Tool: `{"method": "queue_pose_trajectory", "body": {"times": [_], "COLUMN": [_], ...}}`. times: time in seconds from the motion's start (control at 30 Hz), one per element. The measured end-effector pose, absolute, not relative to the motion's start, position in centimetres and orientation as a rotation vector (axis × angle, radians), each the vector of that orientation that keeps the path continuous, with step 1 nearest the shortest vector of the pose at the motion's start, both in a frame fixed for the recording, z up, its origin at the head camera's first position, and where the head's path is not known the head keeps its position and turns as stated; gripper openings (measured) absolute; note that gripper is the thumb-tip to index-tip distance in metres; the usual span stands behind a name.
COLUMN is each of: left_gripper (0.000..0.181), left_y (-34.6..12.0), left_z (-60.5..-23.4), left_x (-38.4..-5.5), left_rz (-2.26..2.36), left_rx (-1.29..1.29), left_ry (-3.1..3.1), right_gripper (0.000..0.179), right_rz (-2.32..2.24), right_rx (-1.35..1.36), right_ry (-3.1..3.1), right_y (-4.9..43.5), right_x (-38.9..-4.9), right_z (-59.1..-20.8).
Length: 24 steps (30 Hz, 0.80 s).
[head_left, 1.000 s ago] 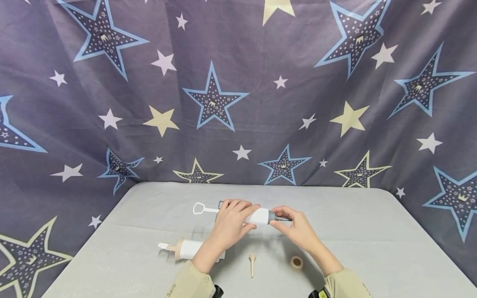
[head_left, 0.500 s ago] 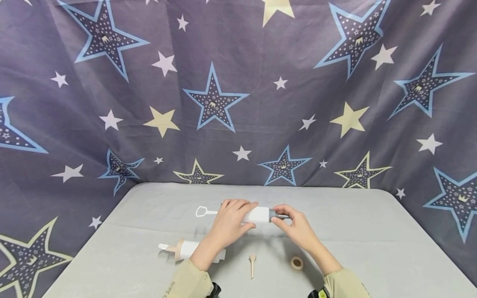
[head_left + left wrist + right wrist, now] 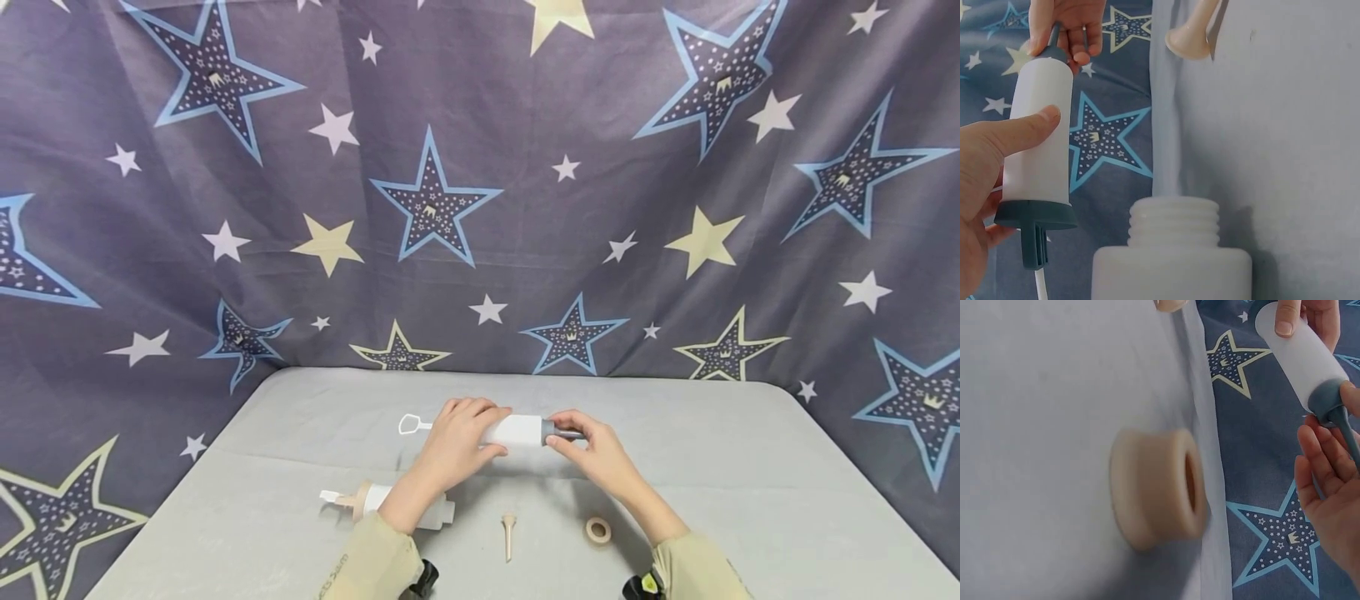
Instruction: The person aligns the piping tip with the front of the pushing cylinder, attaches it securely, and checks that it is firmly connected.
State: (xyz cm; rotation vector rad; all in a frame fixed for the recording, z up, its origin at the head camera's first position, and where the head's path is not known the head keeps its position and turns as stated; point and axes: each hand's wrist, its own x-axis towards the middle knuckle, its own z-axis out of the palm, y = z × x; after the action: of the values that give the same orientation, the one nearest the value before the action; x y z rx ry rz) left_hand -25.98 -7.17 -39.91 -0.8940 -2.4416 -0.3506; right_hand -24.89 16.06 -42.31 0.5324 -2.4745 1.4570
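Observation:
My left hand [image 3: 453, 446] grips the white barrel of an icing syringe [image 3: 520, 431], held level above the table. Its white plunger handle [image 3: 411, 424] sticks out to the left. At the other end, my right hand [image 3: 596, 450] pinches the grey-blue collar [image 3: 1325, 397], from which a slim grey-blue nozzle [image 3: 1344, 431] points out. A grey-blue flange [image 3: 1036, 214] closes the barrel's plunger end in the left wrist view. Below lies a second white syringe [image 3: 378, 497] with beige fittings, partly hidden by my left forearm; its threaded neck [image 3: 1174, 222] is bare.
A beige nozzle [image 3: 508, 535] lies on the grey-covered table [image 3: 750, 500] between my forearms. To its right sits a beige collar ring [image 3: 1154, 487]. Behind the table hangs a dark curtain [image 3: 510, 233] printed with stars.
My left hand and the plunger handle have shifted slightly, the handle a little to the right. Both hands keep their hold on the syringe, and the things on the table stay put.

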Motion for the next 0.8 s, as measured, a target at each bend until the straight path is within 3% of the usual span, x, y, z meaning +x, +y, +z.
{"method": "queue_pose_trajectory", "body": {"times": [0.8], "left_gripper": [0.051], "left_y": [-7.0], "left_z": [-41.1], "left_x": [-28.6], "left_rz": [-0.315], "left_rx": [-0.882], "left_ry": [-2.57], "right_gripper": [0.034], "right_rz": [1.239], "right_rx": [0.636], "right_ry": [-2.546], "right_y": [16.1], "right_x": [-27.4], "right_z": [-43.3]}}
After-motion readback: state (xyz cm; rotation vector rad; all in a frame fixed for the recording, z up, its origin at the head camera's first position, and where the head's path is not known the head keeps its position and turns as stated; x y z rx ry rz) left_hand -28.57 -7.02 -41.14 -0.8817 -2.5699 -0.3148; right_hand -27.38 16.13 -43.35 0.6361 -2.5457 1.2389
